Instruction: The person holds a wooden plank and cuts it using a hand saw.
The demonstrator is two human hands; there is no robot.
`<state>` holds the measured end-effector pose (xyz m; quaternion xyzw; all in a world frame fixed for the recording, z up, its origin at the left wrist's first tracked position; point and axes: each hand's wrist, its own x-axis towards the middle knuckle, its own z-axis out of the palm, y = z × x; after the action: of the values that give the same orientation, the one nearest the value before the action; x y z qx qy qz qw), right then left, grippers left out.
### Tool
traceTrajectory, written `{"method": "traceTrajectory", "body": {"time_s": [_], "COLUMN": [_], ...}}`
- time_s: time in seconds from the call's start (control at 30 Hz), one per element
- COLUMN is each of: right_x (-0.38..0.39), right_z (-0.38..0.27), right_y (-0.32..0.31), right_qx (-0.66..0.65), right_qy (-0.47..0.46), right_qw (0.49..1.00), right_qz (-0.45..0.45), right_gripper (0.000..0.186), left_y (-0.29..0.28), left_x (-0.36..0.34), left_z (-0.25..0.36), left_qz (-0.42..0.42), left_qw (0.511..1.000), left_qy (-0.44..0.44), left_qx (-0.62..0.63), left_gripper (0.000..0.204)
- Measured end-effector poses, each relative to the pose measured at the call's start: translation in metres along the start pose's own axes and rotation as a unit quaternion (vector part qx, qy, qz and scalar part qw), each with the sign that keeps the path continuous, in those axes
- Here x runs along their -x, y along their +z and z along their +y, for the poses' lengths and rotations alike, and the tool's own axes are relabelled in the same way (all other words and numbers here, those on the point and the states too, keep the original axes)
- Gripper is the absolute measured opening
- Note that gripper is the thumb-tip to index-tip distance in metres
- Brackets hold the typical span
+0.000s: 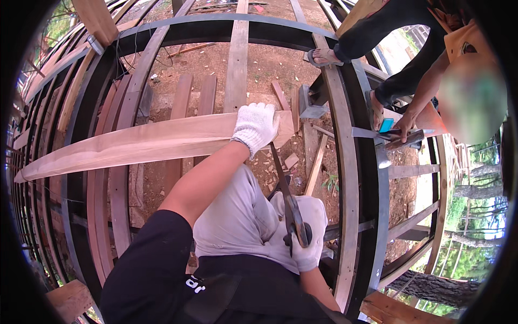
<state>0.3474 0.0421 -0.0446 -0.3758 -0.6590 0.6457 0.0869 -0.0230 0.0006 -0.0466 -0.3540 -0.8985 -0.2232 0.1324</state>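
Observation:
A long, pale wooden plank (162, 132) lies across the joists in front of me, its narrow end far to the left. My left hand (256, 125), in a white knit glove, grips it near its right end with the fingers curled over the far edge. In my right hand (306, 251), also gloved, is the handle of a handsaw (291, 208), held low by my right thigh. The saw's dark blade slants up and forward, and its tip reaches the plank's near edge just right of my left hand. Whether the teeth bite into the wood cannot be made out.
Wooden joists (237, 59) and dark metal beams (372, 216) frame gaps over bare soil (270, 48) with wood scraps. At the right, another person (437, 59) bends over the beam, a hand on a dark tool (404, 141). A teal object (386, 125) is beside it.

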Motion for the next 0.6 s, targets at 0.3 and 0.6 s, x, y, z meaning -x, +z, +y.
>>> {"method": "traceTrajectory", "body": {"time_s": [0.3,0.6], "right_x": [-0.166,-0.014], "right_z": [-0.013,0.033], "right_y": [0.069,-0.015], "right_qx": [0.129,0.155], "right_qy": [-0.176,-0.146], "right_qw": [0.975,0.977], "right_qz": [0.030,0.007], "right_gripper": [0.022,0.023], "left_y": [0.012,0.006], "left_x": [-0.009,-0.009], "left_z": [0.015,0.018], "left_qz": [-0.021,-0.012], "left_qw": [1.000,1.000], "left_qy": [-0.007,-0.011], "left_qx": [-0.004,-0.021], "left_gripper": [0.025,0.023]}}
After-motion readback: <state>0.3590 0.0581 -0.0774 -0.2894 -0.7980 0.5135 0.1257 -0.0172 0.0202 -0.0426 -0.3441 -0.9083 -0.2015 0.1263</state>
